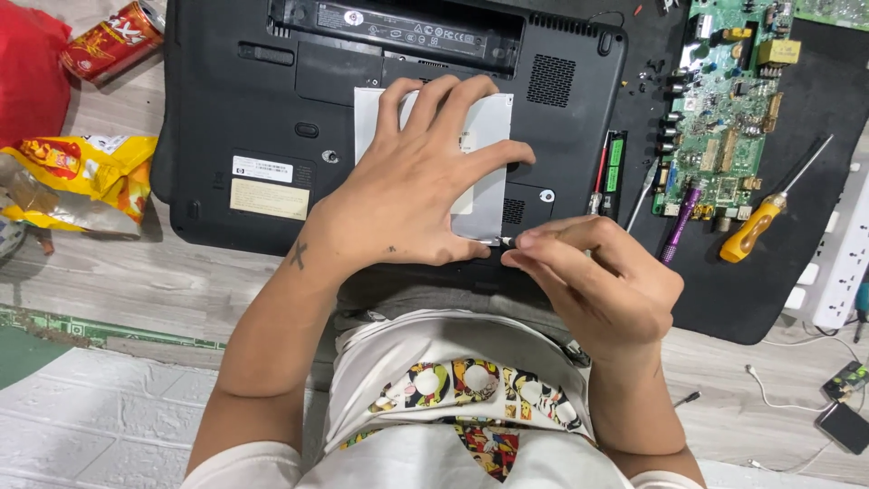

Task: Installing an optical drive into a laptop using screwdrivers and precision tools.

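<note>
- So, left hand [412,195] is lying flat on a silver metal plate [487,136] set into the underside of a black laptop [235,109], fingers spread apart, palm pressing down, not gripping anything.
- Right hand [588,272] is just beside the left thumb, at the plate's near right corner. Thumb and forefinger [543,237] are pinched together on something tiny there; can't tell what it is, too small.
- Laptop is upside down under both hands, its near edge by the person's lap.
- Past the right knuckles, on a black mat [751,299]: a purple pen-shaped tool [679,222], an orange-handled screwdriver [756,226] and a green circuit board [733,100].
- Well away from the left fingers: a red can [113,41] on its side and a yellow snack bag [86,172].
</note>
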